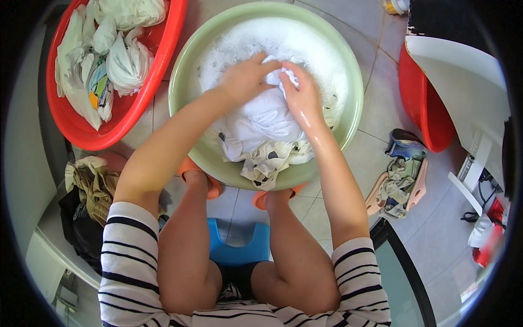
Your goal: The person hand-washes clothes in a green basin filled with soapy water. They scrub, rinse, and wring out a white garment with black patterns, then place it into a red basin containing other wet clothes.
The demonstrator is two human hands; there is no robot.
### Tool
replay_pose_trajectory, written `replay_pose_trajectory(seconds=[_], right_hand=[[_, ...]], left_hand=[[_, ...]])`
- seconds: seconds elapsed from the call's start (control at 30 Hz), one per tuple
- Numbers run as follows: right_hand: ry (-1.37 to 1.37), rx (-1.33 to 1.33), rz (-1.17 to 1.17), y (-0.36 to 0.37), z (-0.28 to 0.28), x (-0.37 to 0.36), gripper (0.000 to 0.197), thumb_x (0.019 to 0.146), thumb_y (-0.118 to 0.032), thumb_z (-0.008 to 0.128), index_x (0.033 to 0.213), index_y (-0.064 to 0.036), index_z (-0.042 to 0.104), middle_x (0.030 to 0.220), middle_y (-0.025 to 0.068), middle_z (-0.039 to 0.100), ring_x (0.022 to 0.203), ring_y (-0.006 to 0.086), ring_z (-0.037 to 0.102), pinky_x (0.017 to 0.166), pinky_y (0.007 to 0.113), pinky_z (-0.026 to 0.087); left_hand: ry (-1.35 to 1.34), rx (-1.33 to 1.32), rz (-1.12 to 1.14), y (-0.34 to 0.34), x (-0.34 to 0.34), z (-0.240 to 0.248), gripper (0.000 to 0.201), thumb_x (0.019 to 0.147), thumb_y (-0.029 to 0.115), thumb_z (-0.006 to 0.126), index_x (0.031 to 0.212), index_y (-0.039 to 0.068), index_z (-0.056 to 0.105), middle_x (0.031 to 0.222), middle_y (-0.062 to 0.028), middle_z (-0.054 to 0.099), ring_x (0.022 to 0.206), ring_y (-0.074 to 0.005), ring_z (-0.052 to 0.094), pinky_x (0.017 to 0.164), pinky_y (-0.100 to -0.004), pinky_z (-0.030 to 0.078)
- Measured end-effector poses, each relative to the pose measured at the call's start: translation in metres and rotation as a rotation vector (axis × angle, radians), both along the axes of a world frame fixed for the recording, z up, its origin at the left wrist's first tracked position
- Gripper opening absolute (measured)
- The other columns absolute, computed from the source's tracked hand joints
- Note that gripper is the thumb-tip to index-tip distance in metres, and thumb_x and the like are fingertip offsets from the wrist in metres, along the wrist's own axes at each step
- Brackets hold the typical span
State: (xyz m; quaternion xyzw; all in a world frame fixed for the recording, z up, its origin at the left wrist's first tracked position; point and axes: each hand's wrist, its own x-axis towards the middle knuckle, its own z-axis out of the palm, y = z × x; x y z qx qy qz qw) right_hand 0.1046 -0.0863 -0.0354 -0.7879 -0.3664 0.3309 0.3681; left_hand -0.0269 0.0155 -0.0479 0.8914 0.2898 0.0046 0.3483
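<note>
A pale green basin full of white suds stands on the tiled floor in front of me. A wet white garment lies heaped in it, over a spotted cloth that hangs at the near rim. My left hand and my right hand both grip a bunched part of the white garment, held close together above the foam.
A red tub with wrung white clothes sits at the upper left. A second red tub stands at the right beside a white appliance. Dark and tan clothes lie at my left, a cloth on slippers at my right. I sit on a blue stool.
</note>
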Motion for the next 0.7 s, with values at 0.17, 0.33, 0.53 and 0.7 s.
replay_pose_trajectory(seconds=[0.17, 0.33, 0.53, 0.7], right_hand=[[-0.355, -0.354, 0.157, 0.013, -0.009, -0.003, 0.031, 0.08, -0.027, 0.062, 0.1, -0.0033, 0.061, 0.084, 0.0225, 0.062, 0.078, 0.0391, 0.059, 0.07, 0.041, 0.047], [-0.093, -0.234, -0.048, 0.021, -0.012, -0.009, 0.031, 0.083, -0.026, 0.058, 0.101, -0.0001, 0.06, 0.08, 0.0173, 0.063, 0.079, 0.0313, 0.061, 0.071, 0.04, 0.047], [1.206, -0.009, -0.492, 0.024, -0.008, -0.003, 0.03, 0.08, -0.021, 0.065, 0.098, 0.0021, 0.062, 0.092, 0.0111, 0.062, 0.081, 0.0206, 0.06, 0.071, 0.031, 0.048], [1.361, 0.049, -0.657, 0.026, 0.038, -0.027, 0.035, 0.083, -0.023, 0.063, 0.105, 0.0016, 0.054, 0.085, 0.0077, 0.059, 0.077, 0.0176, 0.059, 0.07, 0.032, 0.049]], left_hand=[[0.057, -0.022, 0.049, 0.008, 0.002, -0.017, 0.039, 0.074, 0.011, 0.063, 0.112, 0.005, 0.056, 0.117, -0.0205, 0.054, 0.107, -0.0367, 0.052, 0.086, -0.0416, 0.045], [-0.347, -0.439, 0.271, 0.01, -0.012, -0.036, 0.045, 0.072, 0.008, 0.063, 0.117, 0.006, 0.056, 0.117, -0.0171, 0.054, 0.109, -0.0298, 0.051, 0.095, -0.0339, 0.037], [-0.544, -0.394, 0.111, -0.035, 0.004, 0.054, 0.026, 0.071, 0.012, 0.068, 0.095, 0.006, 0.061, 0.094, -0.0126, 0.059, 0.086, -0.0313, 0.058, 0.079, -0.0352, 0.046], [-0.468, 0.034, 0.024, -0.039, -0.002, 0.065, 0.019, 0.071, 0.015, 0.068, 0.088, 0.009, 0.063, 0.081, -0.0106, 0.061, 0.063, -0.032, 0.058, 0.056, -0.038, 0.048]])
